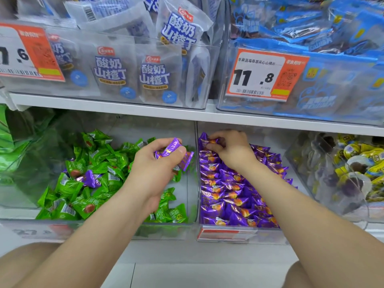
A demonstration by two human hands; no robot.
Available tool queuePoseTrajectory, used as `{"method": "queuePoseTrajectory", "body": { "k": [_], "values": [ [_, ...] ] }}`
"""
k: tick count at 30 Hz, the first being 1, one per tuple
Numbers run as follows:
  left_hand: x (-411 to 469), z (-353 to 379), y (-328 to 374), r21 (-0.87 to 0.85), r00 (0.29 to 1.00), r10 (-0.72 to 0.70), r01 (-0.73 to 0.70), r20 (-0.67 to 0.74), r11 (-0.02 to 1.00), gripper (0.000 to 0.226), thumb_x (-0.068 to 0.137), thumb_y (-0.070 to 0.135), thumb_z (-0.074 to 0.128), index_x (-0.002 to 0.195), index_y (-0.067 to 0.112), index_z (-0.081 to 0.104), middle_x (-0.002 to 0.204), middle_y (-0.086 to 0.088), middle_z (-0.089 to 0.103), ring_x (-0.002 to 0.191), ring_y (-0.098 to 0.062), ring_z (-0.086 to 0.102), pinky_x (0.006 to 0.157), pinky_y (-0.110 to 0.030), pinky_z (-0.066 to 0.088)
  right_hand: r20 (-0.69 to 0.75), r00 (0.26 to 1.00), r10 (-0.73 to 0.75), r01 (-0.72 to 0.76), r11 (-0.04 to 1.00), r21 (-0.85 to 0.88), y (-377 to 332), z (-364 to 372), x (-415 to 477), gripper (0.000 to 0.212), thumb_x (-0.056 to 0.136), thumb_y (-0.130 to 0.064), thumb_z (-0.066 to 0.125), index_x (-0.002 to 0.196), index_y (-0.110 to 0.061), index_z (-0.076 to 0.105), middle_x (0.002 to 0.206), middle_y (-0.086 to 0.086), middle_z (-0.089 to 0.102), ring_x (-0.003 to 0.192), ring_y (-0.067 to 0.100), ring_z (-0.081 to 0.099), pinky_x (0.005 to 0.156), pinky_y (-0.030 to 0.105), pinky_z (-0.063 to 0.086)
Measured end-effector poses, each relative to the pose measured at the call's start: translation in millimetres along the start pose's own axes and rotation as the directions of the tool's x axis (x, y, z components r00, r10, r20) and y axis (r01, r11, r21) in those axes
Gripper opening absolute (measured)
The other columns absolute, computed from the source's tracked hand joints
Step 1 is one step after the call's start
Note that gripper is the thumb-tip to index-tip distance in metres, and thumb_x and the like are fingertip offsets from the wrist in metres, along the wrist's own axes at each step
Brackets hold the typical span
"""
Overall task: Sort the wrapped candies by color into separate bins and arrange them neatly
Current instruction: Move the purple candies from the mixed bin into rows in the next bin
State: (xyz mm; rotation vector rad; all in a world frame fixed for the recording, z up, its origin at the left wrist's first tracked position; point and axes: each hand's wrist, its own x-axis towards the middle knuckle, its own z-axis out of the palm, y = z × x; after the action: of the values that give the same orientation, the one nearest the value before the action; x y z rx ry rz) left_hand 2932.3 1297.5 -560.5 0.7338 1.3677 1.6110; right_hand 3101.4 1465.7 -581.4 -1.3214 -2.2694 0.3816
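Two clear bins stand side by side on the lower shelf. The left bin point(188, 190) holds loose green candies point(99, 163) with a stray purple candy point(89, 178) among them. The right bin point(226, 235) holds purple candies point(232, 194) laid in rows. My left hand point(158, 163) hovers over the left bin's right side and grips a few purple candies point(173, 151). My right hand point(230, 147) reaches to the far left corner of the right bin and pinches a purple candy point(207, 140) there.
A white shelf edge point(187, 115) runs just above both bins. Above it stand clear bins of white snack packets point(133, 75) and blue packets point(332, 59) with price tags. To the right is a bin of yellow wrapped sweets point(353, 163). Green packets point(6, 142) fill the far left.
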Motion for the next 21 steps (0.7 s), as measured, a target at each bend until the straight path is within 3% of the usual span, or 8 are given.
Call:
{"method": "queuePoseTrajectory", "body": {
  "k": [7, 9, 11, 12, 14, 17, 19, 21],
  "values": [
    [-0.7, -5.8, 1.0, 0.023, 1.000, -0.016, 0.016, -0.001, 1.000, 0.018, 0.093, 0.020, 0.078, 0.111, 0.021, 0.077, 0.069, 0.008, 0.065, 0.062, -0.013, 0.040, 0.058, -0.030, 0.033, 0.013, 0.997, -0.070, 0.071, 0.996, -0.062, 1.1, 3.5, -0.8, 0.013, 0.100, -0.036, 0.065, 0.104, -0.031, 0.077, 0.095, -0.002, 0.071, 0.086, 0.021, 0.064, 0.079, 0.032, 0.053],
    [-0.9, -5.9, 2.9, 0.007, 1.000, -0.019, 0.019, -0.004, 1.000, 0.017, 0.094, 0.021, 0.077, 0.110, 0.018, 0.076, 0.063, 0.009, 0.058, 0.059, -0.013, 0.036, 0.056, -0.028, 0.032, -0.042, 0.996, -0.085, 0.081, 0.993, -0.081, -0.9, -1.0, -3.6, 0.025, 0.100, -0.036, 0.055, 0.094, -0.025, 0.077, 0.090, 0.000, 0.074, 0.085, 0.025, 0.066, 0.079, 0.036, 0.057],
    [-2.7, -6.8, 6.1, 0.005, 1.000, -0.014, 0.014, 0.011, 1.000, 0.018, 0.093, 0.024, 0.078, 0.108, 0.016, 0.077, 0.061, 0.011, 0.053, 0.056, -0.009, 0.037, 0.056, -0.027, 0.033, -0.125, 0.990, -0.067, 0.060, 0.996, -0.059, -6.1, -8.2, -9.1, 0.033, 0.097, -0.031, 0.046, 0.100, -0.021, 0.078, 0.098, 0.001, 0.077, 0.096, 0.027, 0.067, 0.088, 0.038, 0.056],
    [-4.3, -7.3, 7.8, 0.008, 1.000, -0.008, 0.008, 0.028, 1.000, 0.018, 0.092, 0.026, 0.079, 0.108, 0.016, 0.078, 0.061, 0.012, 0.054, 0.055, -0.007, 0.039, 0.057, -0.027, 0.033, -0.139, 0.989, -0.042, 0.041, 0.999, -0.007, -12.2, -13.7, -15.1, 0.035, 0.097, -0.027, 0.045, 0.104, -0.021, 0.078, 0.101, -0.002, 0.077, 0.099, 0.023, 0.067, 0.089, 0.035, 0.054],
    [-7.7, -7.5, 11.2, 0.006, 0.997, 0.004, -0.005, 0.076, 1.000, 0.021, 0.089, 0.029, 0.080, 0.108, 0.020, 0.079, 0.066, 0.013, 0.057, 0.055, -0.005, 0.040, 0.058, -0.028, 0.033, -0.056, 0.998, 0.042, -0.024, 0.957, 0.290, -29.3, -25.0, -31.5, 0.031, 0.097, -0.021, 0.048, 0.104, -0.021, 0.079, 0.092, -0.007, 0.076, 0.087, 0.011, 0.066, 0.082, 0.031, 0.050],
    [-12.5, -3.9, 15.5, 0.006, 0.988, 0.017, -0.018, 0.156, 1.000, 0.034, 0.078, 0.039, 0.084, 0.108, 0.024, 0.080, 0.075, 0.010, 0.061, 0.057, -0.005, 0.042, 0.060, -0.029, 0.033, 0.182, 0.979, -0.095, -0.058, 0.723, 0.688, -62.1, -46.5, -61.8, 0.020, 0.099, -0.021, 0.063, 0.112, -0.016, 0.077, 0.089, 0.001, 0.077, 0.076, 0.012, 0.066, 0.071, 0.033, 0.052],
    [-14.8, -1.6, 17.2, 0.026, 0.982, 0.018, -0.023, 0.188, 0.999, 0.038, 0.075, 0.042, 0.083, 0.108, 0.022, 0.080, 0.069, 0.011, 0.058, 0.058, -0.005, 0.044, 0.060, -0.030, 0.033, 0.216, 0.954, -0.209, -0.030, 0.650, 0.759, -72.0, -52.7, -77.6, 0.021, 0.097, -0.013, 0.073, 0.118, -0.012, 0.075, 0.095, 0.003, 0.078, 0.078, 0.012, 0.069, 0.071, 0.027, 0.054],
    [-15.6, 1.3, 18.8, 0.052, 0.979, 0.037, -0.048, 0.201, 0.997, 0.029, 0.085, 0.040, 0.079, 0.108, 0.022, 0.080, 0.067, 0.009, 0.056, 0.060, -0.009, 0.042, 0.059, -0.029, 0.032, 0.194, 0.966, -0.168, -0.042, 0.641, 0.766, -70.7, -55.1, -79.5, 0.023, 0.093, -0.009, 0.075, 0.116, -0.011, 0.075, 0.097, 0.008, 0.080, 0.078, 0.013, 0.071, 0.071, 0.023, 0.054]
  ]
}}
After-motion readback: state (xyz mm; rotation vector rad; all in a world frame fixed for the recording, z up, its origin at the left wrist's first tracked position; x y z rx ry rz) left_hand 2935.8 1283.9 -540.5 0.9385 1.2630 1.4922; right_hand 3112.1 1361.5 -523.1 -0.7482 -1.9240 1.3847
